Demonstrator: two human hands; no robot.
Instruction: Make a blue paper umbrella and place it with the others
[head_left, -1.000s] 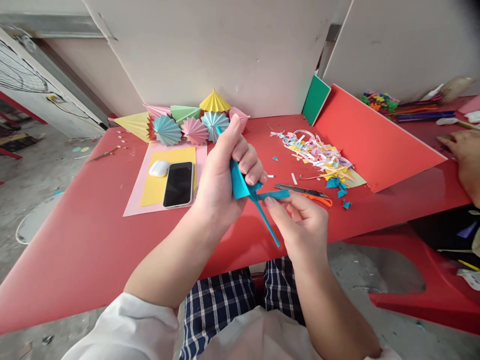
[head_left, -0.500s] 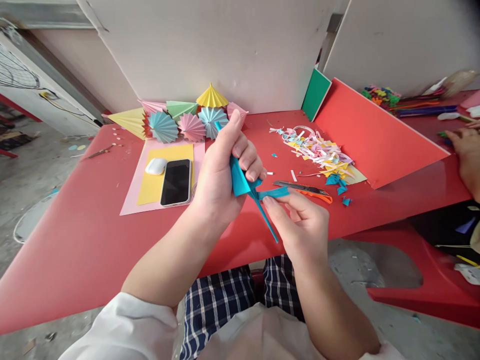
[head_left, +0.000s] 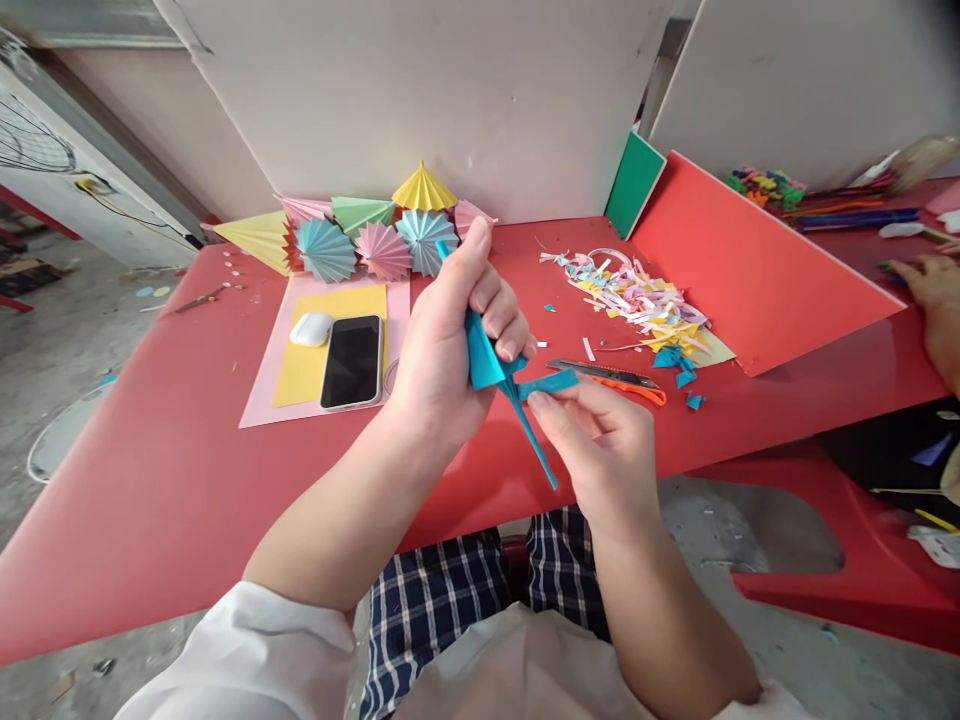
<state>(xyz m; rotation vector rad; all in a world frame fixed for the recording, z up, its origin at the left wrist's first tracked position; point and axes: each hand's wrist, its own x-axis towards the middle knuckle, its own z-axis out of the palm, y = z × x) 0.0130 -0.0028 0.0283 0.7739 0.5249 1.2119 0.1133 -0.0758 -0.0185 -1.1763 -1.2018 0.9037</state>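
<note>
My left hand [head_left: 450, 350] is closed around a folded blue paper umbrella [head_left: 481, 357], held above the front of the red table [head_left: 187, 440]. A thin blue paper stick [head_left: 536, 445] points down and to the right from the umbrella. My right hand [head_left: 600, 445] pinches a short blue paper strip [head_left: 551, 383] that joins the umbrella where the stick begins. Both hands touch the blue paper piece.
On the table lie a phone [head_left: 352, 362] and white earbud case [head_left: 311, 328] on yellow and pink sheets, several paper umbrellas [head_left: 375, 240] at the back, an orange utility knife [head_left: 611, 378], paper scraps [head_left: 637, 300] and a leaning red sheet [head_left: 742, 270]. Another person's hand [head_left: 934, 300] is at right.
Both hands hold almost the same pose with the blue paper. The view has shifted slightly; the strip in my right hand has barely moved.
</note>
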